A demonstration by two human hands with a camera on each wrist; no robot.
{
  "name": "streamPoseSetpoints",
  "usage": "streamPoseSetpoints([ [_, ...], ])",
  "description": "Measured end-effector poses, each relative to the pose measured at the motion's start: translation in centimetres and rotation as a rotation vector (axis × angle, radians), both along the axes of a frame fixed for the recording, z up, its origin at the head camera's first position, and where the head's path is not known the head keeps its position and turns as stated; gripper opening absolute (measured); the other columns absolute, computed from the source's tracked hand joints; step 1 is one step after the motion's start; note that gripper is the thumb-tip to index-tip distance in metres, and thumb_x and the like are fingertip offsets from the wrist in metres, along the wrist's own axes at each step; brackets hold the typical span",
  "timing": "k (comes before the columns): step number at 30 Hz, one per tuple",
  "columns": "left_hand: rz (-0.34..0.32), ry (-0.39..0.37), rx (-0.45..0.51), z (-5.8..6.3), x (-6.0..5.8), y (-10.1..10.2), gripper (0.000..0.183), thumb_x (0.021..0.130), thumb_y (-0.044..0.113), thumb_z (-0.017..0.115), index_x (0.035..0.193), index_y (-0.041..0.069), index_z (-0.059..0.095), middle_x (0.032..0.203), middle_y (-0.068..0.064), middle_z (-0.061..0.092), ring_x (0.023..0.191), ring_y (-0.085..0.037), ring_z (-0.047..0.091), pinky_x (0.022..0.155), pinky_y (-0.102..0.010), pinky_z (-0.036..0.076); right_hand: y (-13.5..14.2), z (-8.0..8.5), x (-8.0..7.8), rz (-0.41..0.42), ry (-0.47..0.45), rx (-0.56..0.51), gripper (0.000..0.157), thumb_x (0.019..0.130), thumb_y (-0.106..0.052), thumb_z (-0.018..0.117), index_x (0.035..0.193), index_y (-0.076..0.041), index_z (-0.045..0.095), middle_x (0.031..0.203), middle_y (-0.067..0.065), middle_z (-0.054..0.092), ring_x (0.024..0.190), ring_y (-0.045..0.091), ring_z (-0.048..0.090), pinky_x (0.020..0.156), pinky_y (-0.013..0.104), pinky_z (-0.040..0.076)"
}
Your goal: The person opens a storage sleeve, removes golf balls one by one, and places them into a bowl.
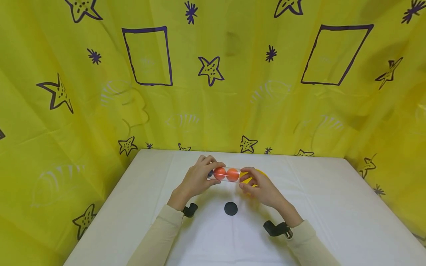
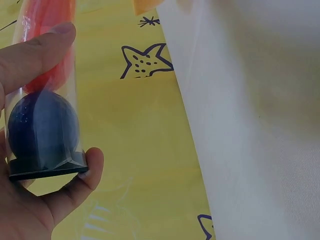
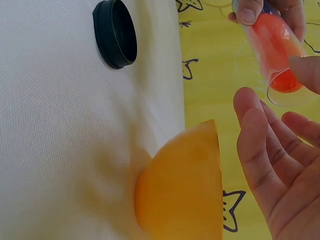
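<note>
My left hand [image 1: 196, 177] grips a clear tube [image 1: 226, 180] that lies nearly level above the table. Inside are two orange-red balls [image 1: 232, 174] and, by the left palm, a dark blue ball [image 2: 42, 127]. A dark cap [image 2: 47, 170] closes that end of the tube, with a fingertip against it. The other end is uncapped, its round rim visible in the right wrist view. Around this open end my right hand [image 1: 263, 188] spreads loosely bent fingers, the thumb [image 3: 307, 72] overlapping the tube's edge. Nothing lies in the right palm.
A yellow bowl [image 3: 182, 185] stands on the table, partly hidden behind the right hand in the head view. Nearer the person, a loose black cap [image 1: 231, 208] lies on the white table [image 1: 316, 207]. A yellow curtain [image 1: 213, 111] with drawn stars surrounds the table.
</note>
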State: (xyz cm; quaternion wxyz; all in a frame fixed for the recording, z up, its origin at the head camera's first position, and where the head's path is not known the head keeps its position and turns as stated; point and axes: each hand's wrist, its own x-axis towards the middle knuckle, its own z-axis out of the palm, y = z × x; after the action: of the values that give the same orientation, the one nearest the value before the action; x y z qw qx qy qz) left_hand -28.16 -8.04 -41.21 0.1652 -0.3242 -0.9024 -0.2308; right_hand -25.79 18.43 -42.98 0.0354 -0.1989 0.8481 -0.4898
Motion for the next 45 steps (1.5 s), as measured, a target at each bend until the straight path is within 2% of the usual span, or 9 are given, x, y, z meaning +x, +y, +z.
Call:
streamPoseSetpoints([
  [9, 0.004, -0.001, 0.009, -0.07, 0.16, 0.13, 0.048, 0.08, 0.021, 0.089, 0.124, 0.024, 0.071, 0.113, 0.0, 0.062, 0.106, -0.018, 0.05, 0.079, -0.032, 0.053, 0.0, 0.0, 0.0, 0.012, 0.018, -0.007, 0.052, 0.096, -0.019, 0.072, 0.139, -0.001, 0.05, 0.116, 0.018, 0.068, 0.085, 0.031, 0.069, 0.067, 0.029, 0.058],
  [14, 0.01, -0.012, 0.015, -0.07, 0.14, 0.14, 0.046, 0.08, 0.02, 0.089, 0.123, 0.024, 0.071, 0.114, 0.0, 0.062, 0.106, -0.019, 0.049, 0.08, -0.033, 0.053, -0.03, -0.02, -0.04, 0.012, 0.03, 0.003, 0.051, 0.096, -0.019, 0.073, 0.138, -0.001, 0.052, 0.116, 0.018, 0.068, 0.083, 0.024, 0.068, 0.067, 0.027, 0.058],
  [24, 0.012, -0.023, 0.026, -0.29, -0.12, 0.11, 0.048, 0.08, 0.02, 0.089, 0.124, 0.024, 0.071, 0.114, 0.0, 0.062, 0.107, -0.018, 0.049, 0.083, -0.034, 0.054, 0.0, 0.22, 0.04, -0.038, 0.012, 0.043, 0.048, 0.095, -0.025, 0.074, 0.136, -0.006, 0.055, 0.119, 0.016, 0.065, 0.082, 0.023, 0.063, 0.066, 0.026, 0.056],
  [35, 0.021, -0.03, 0.023, -0.44, -0.35, 0.05, 0.048, 0.081, 0.023, 0.088, 0.125, 0.025, 0.07, 0.115, 0.002, 0.062, 0.106, -0.016, 0.048, 0.082, -0.031, 0.052, 0.42, 0.16, 0.02, -0.073, 0.025, 0.08, 0.043, 0.094, -0.028, 0.075, 0.13, -0.008, 0.06, 0.112, 0.011, 0.068, 0.082, 0.017, 0.061, 0.066, 0.026, 0.055],
  [40, 0.018, -0.03, 0.024, -0.52, -0.37, 0.07, 0.048, 0.081, 0.022, 0.088, 0.125, 0.024, 0.07, 0.114, 0.002, 0.061, 0.105, -0.016, 0.047, 0.081, -0.03, 0.052, 0.5, 0.23, -0.07, -0.089, 0.034, 0.109, 0.041, 0.092, -0.029, 0.076, 0.127, -0.012, 0.063, 0.103, 0.007, 0.067, 0.082, 0.019, 0.06, 0.065, 0.025, 0.051],
  [45, 0.018, -0.023, 0.015, -0.65, -0.42, 0.07, 0.048, 0.081, 0.023, 0.088, 0.125, 0.024, 0.069, 0.115, 0.002, 0.061, 0.106, -0.016, 0.048, 0.08, -0.03, 0.051, 0.6, 0.28, -0.08, -0.091, 0.037, 0.117, 0.042, 0.092, -0.029, 0.077, 0.127, -0.012, 0.063, 0.102, 0.007, 0.067, 0.082, 0.018, 0.059, 0.063, 0.025, 0.05],
])
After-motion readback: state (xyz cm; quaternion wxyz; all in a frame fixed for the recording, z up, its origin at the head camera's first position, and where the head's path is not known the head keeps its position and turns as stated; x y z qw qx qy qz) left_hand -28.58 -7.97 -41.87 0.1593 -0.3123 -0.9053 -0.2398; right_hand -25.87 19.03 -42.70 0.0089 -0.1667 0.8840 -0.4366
